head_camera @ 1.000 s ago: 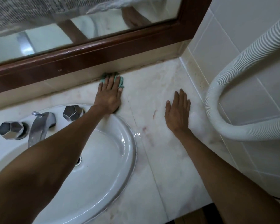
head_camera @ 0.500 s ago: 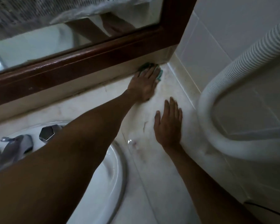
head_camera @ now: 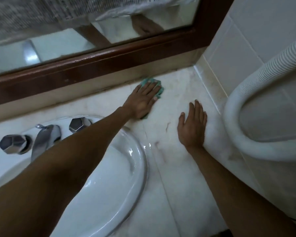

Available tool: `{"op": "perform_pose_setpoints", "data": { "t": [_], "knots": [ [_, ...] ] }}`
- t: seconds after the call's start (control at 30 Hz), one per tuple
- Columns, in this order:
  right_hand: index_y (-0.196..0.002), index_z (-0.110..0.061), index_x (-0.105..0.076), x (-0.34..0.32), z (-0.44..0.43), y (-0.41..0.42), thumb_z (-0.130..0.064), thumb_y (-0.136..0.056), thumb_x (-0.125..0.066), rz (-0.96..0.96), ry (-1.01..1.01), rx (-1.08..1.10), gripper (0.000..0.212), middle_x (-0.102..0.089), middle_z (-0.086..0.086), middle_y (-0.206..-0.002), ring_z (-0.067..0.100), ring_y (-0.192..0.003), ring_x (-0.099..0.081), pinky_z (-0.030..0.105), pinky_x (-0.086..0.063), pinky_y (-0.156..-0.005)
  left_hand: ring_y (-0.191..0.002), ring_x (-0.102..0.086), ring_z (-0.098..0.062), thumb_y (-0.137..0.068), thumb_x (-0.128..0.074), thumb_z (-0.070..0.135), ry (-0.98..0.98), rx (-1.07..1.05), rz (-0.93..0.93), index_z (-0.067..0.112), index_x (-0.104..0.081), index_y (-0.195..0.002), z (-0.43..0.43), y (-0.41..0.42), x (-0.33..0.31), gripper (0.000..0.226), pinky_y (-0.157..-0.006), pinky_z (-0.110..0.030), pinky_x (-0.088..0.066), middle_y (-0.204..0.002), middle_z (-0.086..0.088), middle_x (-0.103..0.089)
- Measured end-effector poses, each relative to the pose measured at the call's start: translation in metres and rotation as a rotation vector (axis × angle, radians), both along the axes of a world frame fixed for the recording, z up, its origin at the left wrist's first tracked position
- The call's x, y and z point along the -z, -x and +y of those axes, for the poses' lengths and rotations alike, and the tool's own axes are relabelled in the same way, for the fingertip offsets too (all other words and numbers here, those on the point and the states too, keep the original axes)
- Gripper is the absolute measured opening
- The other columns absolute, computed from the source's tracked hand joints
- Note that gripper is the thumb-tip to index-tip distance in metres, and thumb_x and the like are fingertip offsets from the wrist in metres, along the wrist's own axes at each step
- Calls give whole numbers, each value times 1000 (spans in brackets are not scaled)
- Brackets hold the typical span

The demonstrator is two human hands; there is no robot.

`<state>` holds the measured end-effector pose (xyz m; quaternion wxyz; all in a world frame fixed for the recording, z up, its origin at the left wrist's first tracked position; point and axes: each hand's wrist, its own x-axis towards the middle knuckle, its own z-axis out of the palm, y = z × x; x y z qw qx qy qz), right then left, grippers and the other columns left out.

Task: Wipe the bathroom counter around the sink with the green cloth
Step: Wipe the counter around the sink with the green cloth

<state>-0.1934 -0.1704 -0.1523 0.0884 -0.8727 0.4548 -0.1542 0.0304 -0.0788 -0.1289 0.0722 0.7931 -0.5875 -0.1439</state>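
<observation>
A person's left hand [head_camera: 143, 100] presses flat on the green cloth [head_camera: 158, 87] at the back of the marble counter [head_camera: 181, 177], just above centre frame, fingers together and extended rather than curled around it. Most of the cloth is hidden beneath the palm; only crumpled edges show past the fingertips and a sliver below the heel of the hand, touching or nearly touching the backsplash under the dark wooden mirror frame [head_camera: 109, 64]. The right hand [head_camera: 192, 127] lies open and empty on the counter right of centre, fingers slightly spread, near the side wall. The left forearm crosses the white sink [head_camera: 123, 185] in the lower left, covering much of the basin and part of the right faceted tap handle [head_camera: 77, 124]. The faucet [head_camera: 44, 139] and left handle [head_camera: 14, 143] sit at the left edge. A ribbed white hose [head_camera: 246, 142] curves along the right side, cut off by the frame. The mirror's reflection is blurred and hard to read.
</observation>
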Motion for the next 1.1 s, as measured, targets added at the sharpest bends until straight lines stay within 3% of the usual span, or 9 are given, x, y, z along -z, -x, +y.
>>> {"op": "perform_pose_setpoints", "data": {
  "t": [0.17, 0.3, 0.6, 0.8, 1.1],
  "knots": [
    [-146, -6, -39, -1, 2, 2, -33, -103, -32, 33, -46, -15, 51, -31, 12, -158, 27, -147, -27, 43, -20, -120, -156, -8, -22, -103, -8, 51, -48, -206, -38, 24, -11, -161, 75, -32, -3, 64, -125, -44, -9, -169, -1, -9],
    [-149, -6, -35, -3, 0, 12, -35, -103, -31, 76, -91, -93, 54, -27, 14, -160, 29, -148, -24, 46, -20, -120, -156, 5, -25, -108, -17, 43, -103, -418, 20, 21, -3, -161, 48, -1, -7, 59, -125, -47, 1, -169, -2, 3],
    [-148, -9, -36, -17, 4, 90, -31, -102, -41, 106, -173, -205, 52, -26, 17, -159, 31, -147, -23, 44, -23, -119, -156, 2, -19, -108, -16, 45, 4, -177, 48, 26, -9, -161, 19, 164, 5, 57, -125, -48, -1, -169, 4, -4],
    [-148, -9, -36, -20, 29, 159, -30, -102, -41, 112, -179, -244, 51, -25, 17, -159, 30, -147, -23, 43, -21, -120, -156, 7, -15, -108, -11, 47, 32, -83, 48, 30, -7, -161, 83, 245, 5, 56, -126, -44, 1, -169, 7, -1],
    [-146, -8, -39, -18, 100, 216, -30, -101, -41, 71, -202, -323, 49, -26, 16, -159, 30, -147, -22, 46, -19, -121, -154, 6, -11, -109, -20, 44, -3, -188, 10, 31, -11, -161, 203, 334, -1, 55, -126, -39, 2, -169, 9, -5]
  ]
}}
